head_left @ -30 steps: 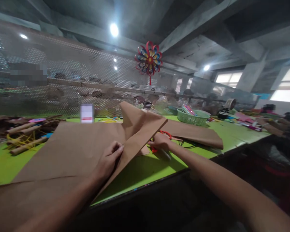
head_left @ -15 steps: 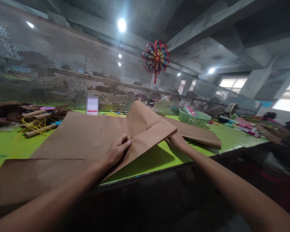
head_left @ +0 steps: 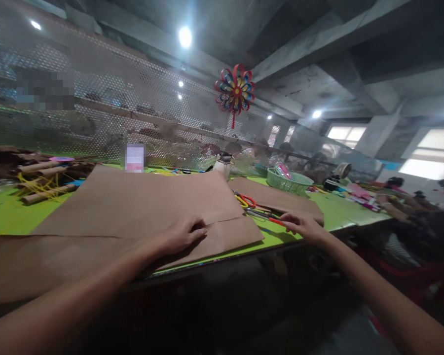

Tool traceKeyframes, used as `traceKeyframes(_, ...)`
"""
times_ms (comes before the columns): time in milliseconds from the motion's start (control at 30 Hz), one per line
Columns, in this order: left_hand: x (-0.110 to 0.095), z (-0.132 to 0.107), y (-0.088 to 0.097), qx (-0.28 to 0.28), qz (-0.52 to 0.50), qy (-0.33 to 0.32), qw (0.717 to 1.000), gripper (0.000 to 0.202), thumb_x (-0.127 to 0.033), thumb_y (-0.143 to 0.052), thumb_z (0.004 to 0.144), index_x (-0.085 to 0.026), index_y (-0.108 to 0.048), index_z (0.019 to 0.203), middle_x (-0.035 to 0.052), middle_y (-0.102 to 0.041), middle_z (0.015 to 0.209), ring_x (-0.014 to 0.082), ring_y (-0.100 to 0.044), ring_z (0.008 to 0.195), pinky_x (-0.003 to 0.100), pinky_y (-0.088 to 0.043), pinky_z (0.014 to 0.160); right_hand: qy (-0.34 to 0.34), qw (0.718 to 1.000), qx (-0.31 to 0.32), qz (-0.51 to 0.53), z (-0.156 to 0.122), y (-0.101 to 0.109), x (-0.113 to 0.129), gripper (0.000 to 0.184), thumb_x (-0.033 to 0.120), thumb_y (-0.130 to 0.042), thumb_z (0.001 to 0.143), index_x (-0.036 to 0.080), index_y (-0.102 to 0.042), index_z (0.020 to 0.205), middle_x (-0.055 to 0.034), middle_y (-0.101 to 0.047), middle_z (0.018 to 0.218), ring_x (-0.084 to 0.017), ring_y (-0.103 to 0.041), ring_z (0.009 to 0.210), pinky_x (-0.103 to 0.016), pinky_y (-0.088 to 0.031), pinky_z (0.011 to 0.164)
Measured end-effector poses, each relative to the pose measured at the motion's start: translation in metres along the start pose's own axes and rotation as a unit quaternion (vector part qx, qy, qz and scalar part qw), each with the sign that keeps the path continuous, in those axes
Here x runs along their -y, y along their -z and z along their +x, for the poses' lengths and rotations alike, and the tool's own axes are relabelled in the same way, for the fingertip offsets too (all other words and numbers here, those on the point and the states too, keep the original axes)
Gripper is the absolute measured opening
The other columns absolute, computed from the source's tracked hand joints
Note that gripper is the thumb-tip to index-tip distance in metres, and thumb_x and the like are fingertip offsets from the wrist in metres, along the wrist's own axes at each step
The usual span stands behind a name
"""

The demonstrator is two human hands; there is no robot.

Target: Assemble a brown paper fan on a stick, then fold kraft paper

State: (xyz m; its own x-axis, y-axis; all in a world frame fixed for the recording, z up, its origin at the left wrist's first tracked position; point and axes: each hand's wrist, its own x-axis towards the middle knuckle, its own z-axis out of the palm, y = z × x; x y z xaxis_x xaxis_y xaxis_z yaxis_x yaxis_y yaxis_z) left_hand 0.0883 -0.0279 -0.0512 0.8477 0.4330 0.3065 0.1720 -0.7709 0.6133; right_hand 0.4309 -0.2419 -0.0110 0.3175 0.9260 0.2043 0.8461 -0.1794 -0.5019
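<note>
A large sheet of brown kraft paper (head_left: 140, 202) lies over the green table, with a crease line and a lower flap near me. My left hand (head_left: 183, 235) rests on this paper, fingers loosely curved and a gap between thumb and fingers. To the right, my right hand (head_left: 301, 228) pinches the orange end of a slim tool (head_left: 276, 221) just above the table; its exact kind is unclear. Beside that tool lie scissors (head_left: 247, 200) with orange-red and yellow handles, partly by the paper's edge. Another folded piece of brown paper (head_left: 281, 197) lies behind them.
A green plastic basket (head_left: 290, 183) stands at the back, with a pale jug (head_left: 224, 162) left of it. Brown rolls with yellow strings (head_left: 46, 185) lie at the left. A pinwheel (head_left: 237, 91) hangs before the mesh screen (head_left: 133, 98). Another person's arm (head_left: 392, 207) is far right.
The raised right part of the paper has come down flat, uncovering the scissors and tool. My right hand has let go of the paper, moved right and taken the tool's orange end.
</note>
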Motion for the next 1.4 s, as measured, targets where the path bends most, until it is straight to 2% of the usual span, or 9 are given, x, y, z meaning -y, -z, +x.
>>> traceKeyframes(200, -0.001, -0.002, -0.001, 0.013, 0.021, -0.007, 1.000, 0.035, -0.041, -0.055, 0.079, -0.020, -0.063, 0.105, 0.0078, -0.067, 0.097, 0.0235, -0.059, 0.087, 0.034, -0.045, 0.077, 0.036, 0.999, 0.007, 0.022, 0.001, -0.024, 0.004, 0.040, 0.049, -0.054, 0.080, 0.014, -0.065, 0.095, -0.0073, -0.068, 0.091, -0.022, -0.062, 0.084, -0.033, -0.047, 0.076)
traceKeyframes(333, -0.006, -0.005, 0.000, 0.017, 0.031, -0.037, 0.999, 0.034, -0.035, -0.053, 0.082, -0.022, -0.061, 0.113, 0.0084, -0.066, 0.109, 0.0249, -0.059, 0.098, 0.037, -0.044, 0.086, 0.033, 0.999, -0.003, 0.033, -0.003, -0.025, -0.007, 0.039, 0.048, -0.053, 0.082, 0.015, -0.065, 0.098, -0.0082, -0.069, 0.096, -0.024, -0.062, 0.090, -0.035, -0.047, 0.081)
traceKeyframes(467, -0.013, -0.007, 0.004, 0.019, 0.044, -0.040, 0.998, 0.034, -0.031, -0.052, 0.084, -0.022, -0.061, 0.115, 0.0082, -0.066, 0.111, 0.0244, -0.059, 0.100, 0.036, -0.044, 0.087, 0.029, 0.999, -0.004, 0.035, -0.003, -0.025, -0.017, 0.038, 0.046, -0.055, 0.081, 0.014, -0.064, 0.099, -0.0093, -0.068, 0.099, -0.024, -0.062, 0.092, -0.036, -0.047, 0.083)
traceKeyframes(600, -0.019, -0.010, 0.009, 0.028, 0.038, -0.040, 0.998, 0.032, -0.031, -0.050, 0.085, -0.023, -0.064, 0.113, 0.0076, -0.067, 0.107, 0.0240, -0.059, 0.097, 0.035, -0.044, 0.085, 0.028, 0.999, -0.014, 0.033, 0.000, -0.026, -0.013, 0.038, 0.046, -0.054, 0.082, 0.014, -0.064, 0.100, -0.0095, -0.068, 0.098, -0.025, -0.062, 0.092, -0.037, -0.047, 0.082)
traceKeyframes(800, -0.021, -0.018, 0.018, 0.039, 0.011, -0.043, 0.998, 0.029, -0.035, -0.049, 0.086, -0.023, -0.068, 0.103, 0.0058, -0.068, 0.094, 0.0219, -0.058, 0.085, 0.031, -0.043, 0.077, 0.052, 0.993, 0.080, 0.071, -0.017, -0.017, 0.000, 0.036, 0.047, -0.057, 0.081, 0.017, -0.066, 0.100, -0.0075, -0.068, 0.098, -0.024, -0.062, 0.092, -0.035, -0.048, 0.082)
traceKeyframes(1000, -0.014, -0.018, 0.024, 0.062, 0.068, -0.056, 0.994, 0.037, -0.044, -0.045, 0.088, -0.026, -0.065, 0.113, 0.0076, -0.064, 0.098, 0.0221, -0.057, 0.087, 0.032, -0.042, 0.080, 0.040, 0.988, 0.128, 0.070, -0.055, -0.012, 0.013, 0.036, 0.048, -0.054, 0.084, 0.019, -0.064, 0.104, -0.0082, -0.066, 0.104, -0.024, -0.061, 0.097, -0.036, -0.047, 0.086)
traceKeyframes(1100, -0.016, -0.011, 0.015, 0.048, 0.120, -0.136, 0.982, 0.033, -0.041, -0.046, 0.088, -0.024, -0.069, 0.106, 0.0102, -0.061, 0.102, 0.0226, -0.055, 0.091, 0.035, -0.041, 0.083, 0.040, 0.990, 0.122, 0.057, -0.066, -0.017, 0.017, 0.037, 0.047, -0.052, 0.085, 0.020, -0.063, 0.108, -0.0087, -0.066, 0.106, -0.025, -0.060, 0.097, -0.037, -0.047, 0.086)
traceKeyframes(1233, -0.033, 0.005, -0.012, 0.063, 0.127, -0.237, 0.961, 0.032, -0.032, -0.040, 0.092, -0.022, -0.071, 0.090, 0.0099, -0.064, 0.104, 0.0210, -0.055, 0.093, 0.035, -0.040, 0.085, 0.053, 0.990, 0.114, 0.062, -0.068, -0.023, 0.016, 0.038, 0.042, -0.056, 0.083, 0.020, -0.062, 0.114, -0.0100, -0.064, 0.113, -0.026, -0.059, 0.104, -0.040, -0.045, 0.093)
traceKeyframes(1400, -0.049, 0.019, -0.035, 0.116, 0.152, -0.256, 0.948, 0.035, -0.032, -0.035, 0.095, -0.020, -0.063, 0.113, 0.0092, -0.064, 0.118, 0.0224, -0.053, 0.111, 0.036, -0.035, 0.097, 0.079, 0.993, 0.084, -0.011, -0.063, -0.029, 0.018, 0.036, 0.036, -0.060, 0.081, 0.019, -0.063, 0.113, -0.0110, -0.064, 0.112, -0.026, -0.060, 0.103, -0.040, -0.045, 0.093)
